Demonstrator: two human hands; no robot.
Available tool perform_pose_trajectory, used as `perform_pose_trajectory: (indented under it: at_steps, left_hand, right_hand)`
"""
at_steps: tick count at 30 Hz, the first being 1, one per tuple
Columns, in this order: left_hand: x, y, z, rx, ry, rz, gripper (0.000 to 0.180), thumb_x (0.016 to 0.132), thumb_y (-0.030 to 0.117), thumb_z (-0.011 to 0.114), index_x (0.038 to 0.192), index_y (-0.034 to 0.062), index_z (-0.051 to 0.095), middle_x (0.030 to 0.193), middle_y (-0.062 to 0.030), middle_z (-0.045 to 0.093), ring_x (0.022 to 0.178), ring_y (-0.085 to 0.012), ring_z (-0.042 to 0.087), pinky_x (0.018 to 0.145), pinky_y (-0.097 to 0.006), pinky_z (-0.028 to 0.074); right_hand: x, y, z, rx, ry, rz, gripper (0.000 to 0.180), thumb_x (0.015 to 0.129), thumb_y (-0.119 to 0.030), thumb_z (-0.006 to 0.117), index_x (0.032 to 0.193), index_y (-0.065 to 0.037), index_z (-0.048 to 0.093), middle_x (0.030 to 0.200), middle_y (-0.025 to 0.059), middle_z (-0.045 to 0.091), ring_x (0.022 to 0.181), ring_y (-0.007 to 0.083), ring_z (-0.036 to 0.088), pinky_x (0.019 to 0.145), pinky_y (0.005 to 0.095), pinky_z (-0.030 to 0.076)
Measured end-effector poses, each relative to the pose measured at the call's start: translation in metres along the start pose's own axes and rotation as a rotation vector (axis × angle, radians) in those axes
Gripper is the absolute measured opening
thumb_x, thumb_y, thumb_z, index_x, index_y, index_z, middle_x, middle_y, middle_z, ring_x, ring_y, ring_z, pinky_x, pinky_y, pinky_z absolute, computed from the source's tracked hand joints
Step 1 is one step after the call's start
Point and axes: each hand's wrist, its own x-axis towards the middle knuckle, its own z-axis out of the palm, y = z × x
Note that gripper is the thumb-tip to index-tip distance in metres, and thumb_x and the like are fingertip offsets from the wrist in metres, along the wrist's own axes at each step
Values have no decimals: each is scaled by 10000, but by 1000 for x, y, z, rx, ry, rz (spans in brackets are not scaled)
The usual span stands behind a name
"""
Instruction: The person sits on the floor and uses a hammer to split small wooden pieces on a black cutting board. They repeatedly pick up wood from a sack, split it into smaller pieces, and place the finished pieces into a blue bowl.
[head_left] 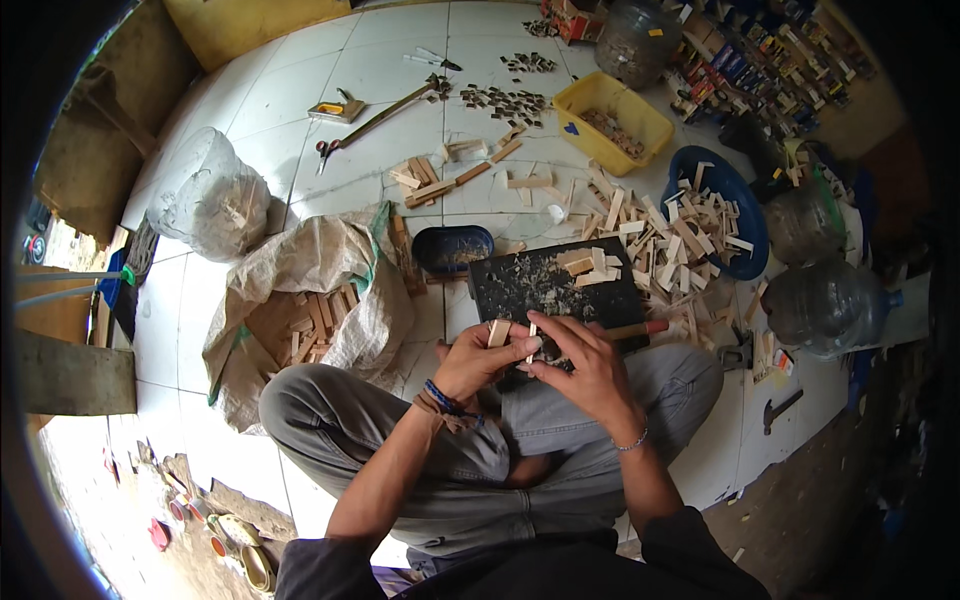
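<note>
Head view, looking down on a seated person in grey trousers, legs folded, on a white-tiled floor. Left hand partly closed: fingers curled, a short pale wood block held against them, thumb reaching toward the right. Right hand bent in a loose pinch, index finger and thumb at the two ends of a thin wood strip; left thumb tip at the strip too, exact contact hard to make out. Both pieces sit just above the near edge of a black board, strewn with shavings, a few loose pale pieces near its far right corner. Stick with a red end pokes out beyond the right hand. Right of the board, a heap of wood pieces runs up against a blue basin, itself filled with more. Yellow tub farther off, brownish bits inside. To the left, small blue tray beside the board; then an open woven sack holding darker wood pieces. Clear plastic bag, stuffed, behind the sack. Far floor: scissors, small dark chips in patches. Hammer lies at right, well apart from the hands.
</note>
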Motion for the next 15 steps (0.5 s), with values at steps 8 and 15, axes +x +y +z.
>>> perform_pose_trajectory:
  at_steps: [8, 15]
  left_hand:
    - [4, -6, 3, -37, -52, 139, 212, 971, 161, 774, 1145, 55, 715, 878, 61, 667, 748, -19, 568, 652, -197, 445]
    - [12, -17, -1, -97, -37, 294, 248, 959, 99, 777, 1179, 13, 701, 1015, -20, 741, 946, -91, 676, 838, -243, 539]
  right_hand:
    - [0, 2, 0, -30, -19, -46, 693, 801, -224, 867, 1433, -104, 608, 1255, 117, 708, 1104, 283, 692, 899, 389, 530]
    - [-8, 0, 15, 383, 96, 262, 642, 834, -206, 876, 1390, -74, 585, 1219, 96, 706, 996, 218, 678, 772, 330, 537]
